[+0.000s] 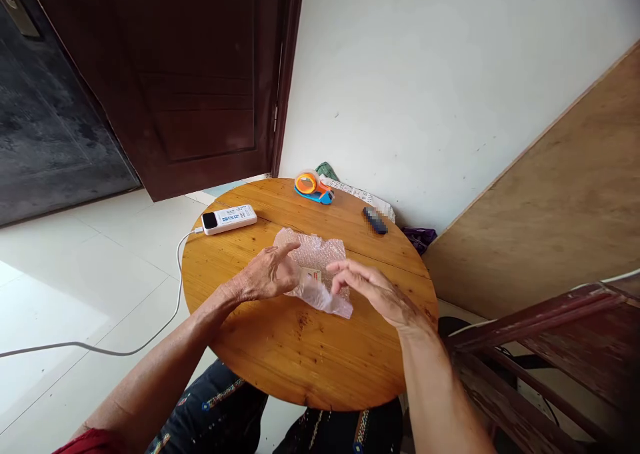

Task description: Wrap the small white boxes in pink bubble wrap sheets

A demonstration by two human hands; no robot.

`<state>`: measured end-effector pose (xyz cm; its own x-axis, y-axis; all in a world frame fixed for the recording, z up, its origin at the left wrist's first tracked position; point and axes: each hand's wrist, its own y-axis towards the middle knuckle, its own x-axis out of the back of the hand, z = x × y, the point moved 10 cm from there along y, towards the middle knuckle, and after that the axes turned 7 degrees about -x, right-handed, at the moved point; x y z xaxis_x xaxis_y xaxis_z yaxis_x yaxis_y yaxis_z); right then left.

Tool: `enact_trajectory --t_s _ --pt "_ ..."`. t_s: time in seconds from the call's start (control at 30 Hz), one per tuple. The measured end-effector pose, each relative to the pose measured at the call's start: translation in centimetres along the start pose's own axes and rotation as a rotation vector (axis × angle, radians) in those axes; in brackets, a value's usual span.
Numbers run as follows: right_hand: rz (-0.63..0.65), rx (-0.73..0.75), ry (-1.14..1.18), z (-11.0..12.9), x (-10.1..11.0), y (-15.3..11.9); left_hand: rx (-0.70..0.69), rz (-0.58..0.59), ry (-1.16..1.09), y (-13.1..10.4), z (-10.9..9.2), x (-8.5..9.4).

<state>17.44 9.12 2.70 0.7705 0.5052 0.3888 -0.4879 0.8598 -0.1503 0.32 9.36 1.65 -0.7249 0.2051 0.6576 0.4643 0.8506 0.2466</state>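
A sheet of pinkish bubble wrap (315, 244) lies on the round wooden table (280, 354), its near edge folded up and crumpled. On the sheet rests a small pale item with red print (313, 275), partly covered by the fold; its kind cannot be made out. My left hand (273, 271) is over the wrap's left side, thumb and fingers apart; whether it touches the plastic is unclear. At the right side of the wrap, my right hand (373, 291) hovers with fingers stretched and slightly blurred, nothing visible in it.
Toward the table's back stands an orange and blue tape dispenser (314, 187). A white device (230, 219) with a dark screen sits at the left, its cable (177, 294) trailing to the floor. A dark, pixelated object (375, 221) lies back right, near the wall (450, 74).
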Motion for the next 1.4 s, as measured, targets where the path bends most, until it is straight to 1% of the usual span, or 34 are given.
enact_trajectory --t_s 0.07,0.1,0.13,0.17,0.2,0.23,0.27,0.33,0.4,0.43,0.5,0.53,0.6,0.67,0.7,0.73,0.8,0.87,0.93,1.0,1.03,1.07,1.13,1.17,1.2,1.23,1.27,1.3,1.33,1.37,1.4 --pt "0.244 -0.042 -0.003 -0.4 -3.1 -1.9 -0.006 0.100 -0.162 -1.3 -1.4 -0.2" --pt "0.329 -0.075 0.010 -1.1 -4.4 -2.9 0.003 0.161 -0.206 -2.1 -1.9 -0.5" --pt "0.375 -0.105 0.025 -1.8 -5.4 -3.6 0.023 0.210 -0.222 -2.8 -2.1 -0.8" --pt "0.381 -0.128 0.037 -2.5 -6.0 -4.0 0.047 0.258 -0.221 -3.5 -2.1 -1.2" --pt "0.351 -0.139 0.040 -3.1 -6.2 -4.2 0.071 0.279 -0.191 -4.0 -1.9 -1.5" --pt "0.291 -0.139 0.032 -3.5 -5.9 -4.0 0.097 0.273 -0.132 -4.2 -1.6 -1.7" --pt "0.207 -0.130 0.015 -3.7 -5.3 -3.7 0.120 0.244 -0.056 -4.3 -1.2 -1.7" --pt "0.024 -0.095 -0.032 -3.3 -3.6 -2.7 0.128 0.128 0.097 -3.7 -0.7 -1.5" --pt "-0.121 -0.042 -0.092 -2.0 -2.0 -1.5 0.035 -0.012 0.220 -2.8 -1.4 -1.4" --pt "-0.166 -0.009 -0.132 -1.2 -1.6 -0.8 -0.021 -0.061 0.257 -2.4 -1.8 -1.6" --pt "-0.219 0.063 -0.250 0.1 -1.7 0.7 -0.089 -0.080 0.271 -1.7 -1.9 -2.8" --pt "-0.233 0.084 -0.325 0.4 -2.0 1.3 -0.091 -0.072 0.266 -1.5 -1.6 -3.4" --pt "-0.254 0.080 -0.457 0.2 -2.8 2.2 -0.059 -0.023 0.254 -1.3 -0.8 -4.8" --pt "-0.277 0.057 -0.506 -0.4 -3.0 2.1 -0.028 0.032 0.251 -1.5 -0.2 -6.1" --pt "-0.305 0.051 -0.496 -0.6 -2.6 1.6 -0.025 0.051 0.256 -1.7 -0.1 -6.5" --pt "-0.350 0.045 -0.474 -0.9 -1.8 0.8 -0.028 0.063 0.263 -1.9 -0.1 -6.7" --pt "-0.493 0.012 -0.425 -1.8 1.0 -1.5 -0.045 0.073 0.279 -2.3 -0.3 -6.9" --pt "-0.651 -0.091 -0.437 -3.6 4.4 -3.9 -0.061 0.080 0.289 -2.5 -0.5 -6.9" --pt "-0.724 -0.226 -0.501 -6.0 6.9 -5.7 -0.077 0.087 0.299 -2.6 -0.5 -7.0" --pt "-0.767 -0.322 -0.590 -7.7 8.3 -6.8 -0.088 0.093 0.310 -2.6 -0.5 -7.0" --pt "-0.804 -0.325 -0.638 -7.8 8.7 -7.2 -0.091 0.097 0.315 -2.6 -0.4 -7.1" --pt "-0.855 -0.295 -0.681 -7.4 8.8 -7.6 -0.092 0.100 0.319 -2.6 -0.4 -7.1" --pt "-0.959 -0.147 -0.735 -5.0 7.9 -8.0 -0.091 0.107 0.324 -2.6 -0.4 -7.3" --pt "-0.985 -0.053 -0.742 -3.6 6.9 -8.0 -0.091 0.112 0.325 -2.6 -0.4 -7.3" --pt "-0.967 0.042 -0.739 -2.2 5.5 -7.6 -0.092 0.117 0.326 -2.6 -0.4 -7.3" --pt "-0.896 0.118 -0.731 -1.1 3.7 -6.9 -0.094 0.121 0.328 -2.5 -0.5 -7.4" --pt "-0.796 0.168 -0.738 -0.3 1.7 -5.8 -0.097 0.124 0.328 -2.5 -0.5 -7.3" --pt "-0.688 0.183 -0.761 0.1 -0.3 -4.7 -0.104 0.128 0.328 -2.4 -0.5 -7.3" --pt "-0.597 0.172 -0.798 0.1 -2.0 -3.7 -0.114 0.132 0.326 -2.4 -0.5 -7.2" --pt "-0.540 0.148 -0.832 -0.1 -3.3 -2.9 -0.127 0.137 0.323 -2.3 -0.5 -7.2" --pt "-0.508 0.121 -0.853 -0.3 -4.1 -2.4 -0.143 0.145 0.318 -2.2 -0.6 -7.1"
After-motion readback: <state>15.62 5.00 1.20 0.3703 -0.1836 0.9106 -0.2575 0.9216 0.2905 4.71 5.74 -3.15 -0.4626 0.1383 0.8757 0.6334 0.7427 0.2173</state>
